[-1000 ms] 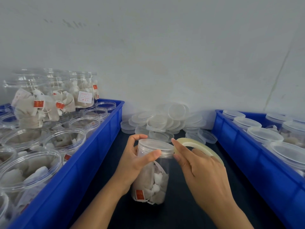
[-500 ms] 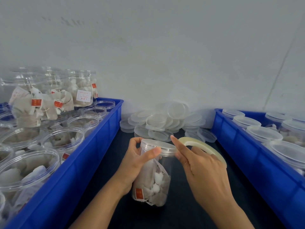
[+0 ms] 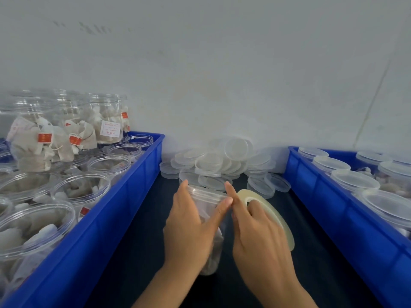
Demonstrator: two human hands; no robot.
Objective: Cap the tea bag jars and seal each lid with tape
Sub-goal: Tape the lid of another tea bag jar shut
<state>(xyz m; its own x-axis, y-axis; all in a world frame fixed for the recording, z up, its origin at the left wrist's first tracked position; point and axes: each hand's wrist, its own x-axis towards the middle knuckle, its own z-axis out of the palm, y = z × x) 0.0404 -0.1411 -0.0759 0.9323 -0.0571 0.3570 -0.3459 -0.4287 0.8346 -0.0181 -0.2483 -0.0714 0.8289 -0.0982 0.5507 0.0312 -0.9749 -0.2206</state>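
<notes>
two blue bins [image 3: 142, 181], one capped jar [image 3: 205, 197] in left hand [image 3: 189, 232], one tape roll [image 3: 270, 213] in right hand [image 3: 260, 238]

white jar label [image 3: 110, 129], red tags [image 3: 44, 138], print illegible

The two crates [image 3: 142, 174] [image 3: 311, 185] are bright blue. The surface [image 3: 142, 252] is dark. The jars [image 3: 106, 116] are clear, with red tags [image 3: 44, 137]. The tape roll [image 3: 273, 214] is pale yellowish, the lids [image 3: 235, 148] translucent white.

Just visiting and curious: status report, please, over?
Left hand grips capped jar. Right hand holds tape roll, forefinger at lid rim. Nothing in the way.
</notes>
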